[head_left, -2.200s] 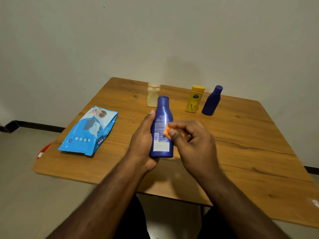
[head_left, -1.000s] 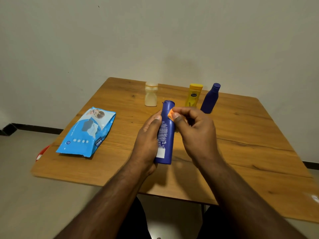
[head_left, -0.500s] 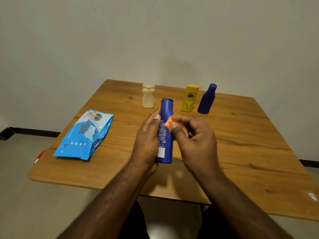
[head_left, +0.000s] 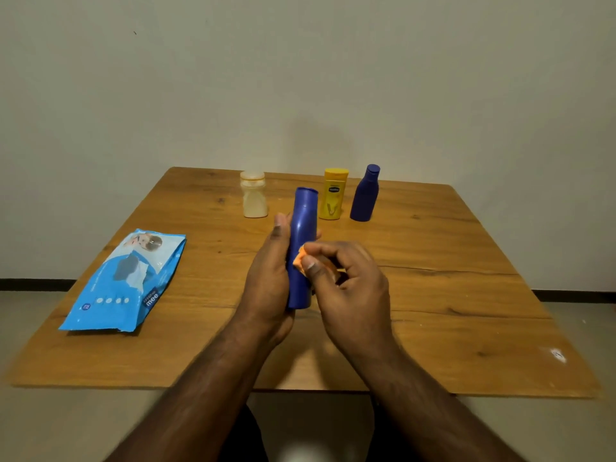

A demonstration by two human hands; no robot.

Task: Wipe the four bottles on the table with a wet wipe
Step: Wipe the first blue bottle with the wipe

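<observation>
My left hand (head_left: 268,278) grips a tall blue bottle (head_left: 302,228) held upright above the middle of the wooden table (head_left: 433,295). My right hand (head_left: 350,285) pinches a small orange wipe (head_left: 299,261) against the bottle's right side, about halfway down. Three more bottles stand at the table's back: a pale cream bottle (head_left: 254,195), a yellow bottle (head_left: 333,193) and a small blue bottle (head_left: 365,193).
A blue pack of wet wipes (head_left: 126,281) lies flat near the table's left edge. A plain wall rises right behind the table. A small white scrap (head_left: 559,355) lies near the front right corner.
My right hand slid the wipe from near the bottle's cap down to its middle. The left hand has turned the bottle, so its label faces away from me.
</observation>
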